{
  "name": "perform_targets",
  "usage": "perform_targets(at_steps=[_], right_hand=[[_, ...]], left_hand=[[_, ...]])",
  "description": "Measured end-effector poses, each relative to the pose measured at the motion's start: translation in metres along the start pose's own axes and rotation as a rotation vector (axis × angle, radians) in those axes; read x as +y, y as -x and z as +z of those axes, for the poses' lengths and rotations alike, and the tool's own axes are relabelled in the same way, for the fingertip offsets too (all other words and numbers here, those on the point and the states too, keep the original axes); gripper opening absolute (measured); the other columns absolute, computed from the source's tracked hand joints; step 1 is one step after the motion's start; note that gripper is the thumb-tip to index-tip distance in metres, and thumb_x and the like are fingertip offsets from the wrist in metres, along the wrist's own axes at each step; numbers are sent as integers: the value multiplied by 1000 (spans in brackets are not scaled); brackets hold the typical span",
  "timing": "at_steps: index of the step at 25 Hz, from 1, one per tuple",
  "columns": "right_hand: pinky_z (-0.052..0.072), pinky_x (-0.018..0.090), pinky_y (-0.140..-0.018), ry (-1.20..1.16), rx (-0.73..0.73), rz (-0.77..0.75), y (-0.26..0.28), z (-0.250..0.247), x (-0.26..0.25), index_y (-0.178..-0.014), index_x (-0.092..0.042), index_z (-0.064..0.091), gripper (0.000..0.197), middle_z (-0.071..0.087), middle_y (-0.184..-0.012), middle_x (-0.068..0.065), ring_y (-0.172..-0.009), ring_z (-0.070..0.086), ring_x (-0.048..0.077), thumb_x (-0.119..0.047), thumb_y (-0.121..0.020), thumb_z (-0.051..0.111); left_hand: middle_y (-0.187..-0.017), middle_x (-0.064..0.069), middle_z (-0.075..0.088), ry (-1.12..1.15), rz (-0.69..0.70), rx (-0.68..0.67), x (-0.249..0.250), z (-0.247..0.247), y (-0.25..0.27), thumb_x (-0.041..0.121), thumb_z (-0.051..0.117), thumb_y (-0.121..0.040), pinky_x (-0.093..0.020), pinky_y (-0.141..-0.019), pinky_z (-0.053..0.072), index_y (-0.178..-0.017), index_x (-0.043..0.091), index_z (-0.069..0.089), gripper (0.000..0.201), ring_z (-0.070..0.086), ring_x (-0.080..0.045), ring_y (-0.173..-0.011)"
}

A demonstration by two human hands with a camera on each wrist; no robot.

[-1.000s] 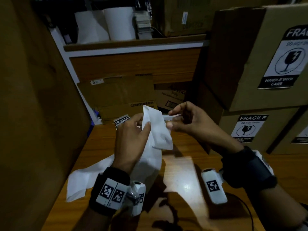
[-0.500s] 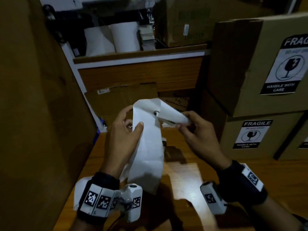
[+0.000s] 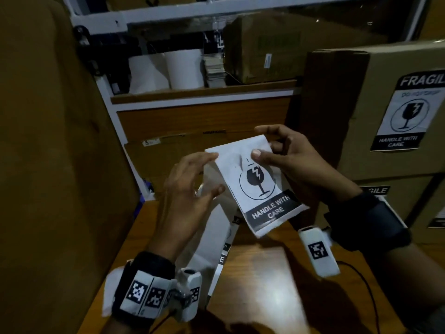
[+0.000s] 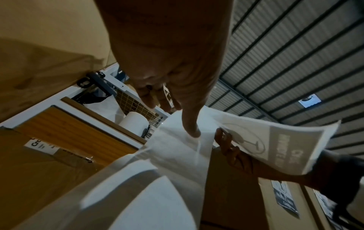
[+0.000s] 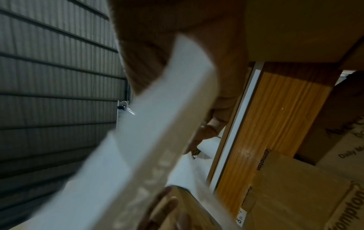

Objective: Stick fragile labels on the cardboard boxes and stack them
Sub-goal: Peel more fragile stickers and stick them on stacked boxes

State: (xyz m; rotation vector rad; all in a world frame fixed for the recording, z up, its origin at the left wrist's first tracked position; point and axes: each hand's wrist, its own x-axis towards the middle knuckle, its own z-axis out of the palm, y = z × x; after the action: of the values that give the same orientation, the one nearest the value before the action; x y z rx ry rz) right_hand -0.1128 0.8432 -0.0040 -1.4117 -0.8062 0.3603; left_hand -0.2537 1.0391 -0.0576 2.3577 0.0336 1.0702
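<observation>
Wood desk (image 3: 260,280), labelled boxes (image 3: 385,116) stacked right, shelf (image 3: 202,91) behind. Right hand (image 3: 296,162) pinches label (image 3: 260,186); left hand (image 3: 190,189) fingers spread, loose on backing (image 4: 177,149).

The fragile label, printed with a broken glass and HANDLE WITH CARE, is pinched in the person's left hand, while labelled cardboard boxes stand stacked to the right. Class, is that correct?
Not quite. The head view shows the fragile label pinched in the right hand, thumb on its printed face; the left hand is spread beside it. The labelled cardboard boxes do stand stacked to the right.
</observation>
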Motion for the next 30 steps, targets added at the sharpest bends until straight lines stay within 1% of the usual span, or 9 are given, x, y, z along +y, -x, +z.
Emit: perform_targets(at_steps=[2, 5, 9, 12, 14, 18, 21, 26, 30], right_hand=[[64, 46, -76, -24, 2, 21, 2, -1, 0, -137, -19, 52, 62, 77, -103, 11, -98, 76, 31, -17, -80, 76], [61, 42, -74, -14, 16, 10, 6, -1, 4, -133, -18, 56, 61, 76, -91, 5, -93, 77, 29, -21, -77, 78], [59, 25, -69, -9, -17, 6, 18, -8, 2, -137, -21, 54, 59, 76, -89, -3, -90, 76, 14, -18, -82, 75], [62, 35, -80, 20, -121, 50, 29, -11, 4, -144, -26, 46, 76, 77, -105, 5, -99, 76, 23, -3, -78, 78], [62, 40, -84, 47, -99, 34, 29, -9, 6, -143, -22, 48, 74, 77, -107, 10, -100, 75, 26, 7, -81, 76], [61, 30, -74, -36, -15, 13, 21, -4, 0, -131, -15, 58, 46, 78, -102, 4, -96, 75, 19, -4, -88, 71], [58, 23, -73, 1, -67, 13, 23, 3, -3, -131, -19, 59, 49, 75, -108, 0, -98, 74, 14, -21, -84, 72], [58, 22, -67, 10, 75, -30, 14, 0, -4, -117, -15, 63, 38, 75, -89, -5, -87, 75, 14, 6, -87, 71], [59, 22, -67, 11, 110, -9, 10, -10, -15, -109, -8, 68, 21, 76, -96, 4, -85, 74, 14, 1, -90, 71]], left_hand=[[-134, -2, 56, -32, 65, 107, 4, 0, -3, 14, 82, -82, -32, -100, 51, -126, 18, 68, 47, 54, -19, -126], [-121, -9, 61, -89, 124, 227, 8, -2, -10, 12, 79, -86, -36, -91, 56, -105, 11, 76, 20, 61, -25, -113], [-112, -8, 67, -132, 94, 295, 3, -5, -12, 10, 77, -88, -27, -84, 55, -104, 9, 76, 16, 63, -20, -104], [-114, 0, 65, -88, -19, 319, 1, -7, -12, 9, 76, -90, -8, -79, 49, -105, 14, 73, 16, 61, -8, -102], [-113, 4, 64, -62, -63, 316, 1, -8, -13, 8, 76, -89, -4, -76, 47, -105, 16, 73, 18, 59, -3, -100], [-111, 1, 64, -146, 1, 247, 2, -11, -15, 9, 76, -88, -9, -76, 43, -101, 16, 71, 16, 59, -10, -101], [-105, 5, 64, -134, -45, 247, 6, -10, -17, 12, 75, -89, -10, -72, 45, -98, 19, 68, 14, 59, -7, -93], [-102, 9, 64, -112, -50, 227, 6, -11, -12, 17, 77, -89, -18, -70, 47, -99, 22, 70, 13, 59, -8, -91], [-101, 11, 64, -84, -29, 213, 6, -16, -13, 21, 78, -88, -18, -72, 46, -98, 24, 70, 13, 59, -6, -92]])
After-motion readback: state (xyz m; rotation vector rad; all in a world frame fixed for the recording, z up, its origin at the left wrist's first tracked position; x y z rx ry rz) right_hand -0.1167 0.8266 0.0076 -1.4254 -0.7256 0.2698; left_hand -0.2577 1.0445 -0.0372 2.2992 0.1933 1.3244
